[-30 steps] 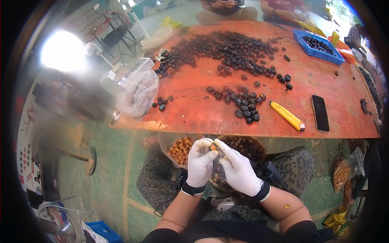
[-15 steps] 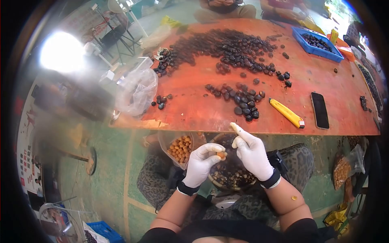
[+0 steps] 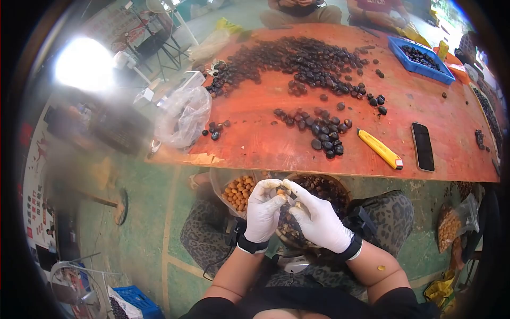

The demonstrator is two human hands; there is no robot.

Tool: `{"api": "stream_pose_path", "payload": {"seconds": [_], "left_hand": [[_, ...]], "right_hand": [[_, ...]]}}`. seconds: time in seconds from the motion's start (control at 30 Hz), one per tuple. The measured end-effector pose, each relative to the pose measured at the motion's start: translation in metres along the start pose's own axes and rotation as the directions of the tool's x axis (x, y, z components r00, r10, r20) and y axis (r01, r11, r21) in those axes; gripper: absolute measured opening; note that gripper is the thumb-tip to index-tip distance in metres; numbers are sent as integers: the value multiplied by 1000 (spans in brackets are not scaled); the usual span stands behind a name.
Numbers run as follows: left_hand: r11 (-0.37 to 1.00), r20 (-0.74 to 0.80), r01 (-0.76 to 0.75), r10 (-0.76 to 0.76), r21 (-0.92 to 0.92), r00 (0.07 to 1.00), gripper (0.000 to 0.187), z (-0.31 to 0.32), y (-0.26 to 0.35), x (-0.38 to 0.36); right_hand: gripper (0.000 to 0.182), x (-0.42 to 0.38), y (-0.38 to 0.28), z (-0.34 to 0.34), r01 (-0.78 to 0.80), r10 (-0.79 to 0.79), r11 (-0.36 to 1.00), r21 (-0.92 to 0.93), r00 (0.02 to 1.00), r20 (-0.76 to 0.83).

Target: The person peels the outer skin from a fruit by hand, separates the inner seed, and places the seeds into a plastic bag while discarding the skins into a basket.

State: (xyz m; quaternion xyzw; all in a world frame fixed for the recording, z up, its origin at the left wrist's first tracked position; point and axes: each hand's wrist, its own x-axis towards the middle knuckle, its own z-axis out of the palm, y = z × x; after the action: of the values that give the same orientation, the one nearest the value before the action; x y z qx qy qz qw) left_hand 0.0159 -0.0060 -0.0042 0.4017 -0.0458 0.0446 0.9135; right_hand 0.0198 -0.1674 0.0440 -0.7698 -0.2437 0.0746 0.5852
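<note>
Both my hands wear white gloves and meet above a tub at my lap. My left hand pinches a small orange-brown nut between thumb and fingertips. From the other side, my right hand curls its fingers in against the nut; what lies between its thumb and index finger is too small to make out. Below them the round tub holds dark shells and pieces, partly hidden by my hands. Beside my left hand, an open plastic bag contains several orange-brown nuts.
On the red table lie many dark nuts, a yellow utility knife and a phone. A clear plastic bag sits at its left edge, a blue tray at far right. People sit across the table.
My right hand has moved left and down onto the nut in my left hand; its index finger, earlier raised and apart, now touches there. The view has shifted slightly.
</note>
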Motion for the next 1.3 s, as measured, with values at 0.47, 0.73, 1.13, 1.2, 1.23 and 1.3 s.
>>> {"api": "stream_pose_path", "payload": {"seconds": [0.47,0.73,1.13,1.2,1.23,1.3], "left_hand": [[985,-3,-21,22,174,1000,28,-2,-6,-6],[995,-24,-70,72,69,997,29,-2,4,-1],[993,-2,-22,23,118,1000,28,-5,7,1],[990,-7,-14,15,140,1000,27,-5,7,1],[987,-2,-14,14,160,1000,27,-4,8,1],[978,-6,-3,5,210,1000,26,-4,10,1]], "right_hand": [[50,10,19,6,100,-106,994,-37,966,-236],[56,2,5,9,50,-47,998,34,996,-81],[46,3,6,7,109,-108,994,6,989,-102],[44,3,6,10,126,-125,992,-1,983,-134],[43,3,6,11,128,-126,992,-1,981,-146],[42,3,5,11,95,-93,995,6,985,-145]]}}
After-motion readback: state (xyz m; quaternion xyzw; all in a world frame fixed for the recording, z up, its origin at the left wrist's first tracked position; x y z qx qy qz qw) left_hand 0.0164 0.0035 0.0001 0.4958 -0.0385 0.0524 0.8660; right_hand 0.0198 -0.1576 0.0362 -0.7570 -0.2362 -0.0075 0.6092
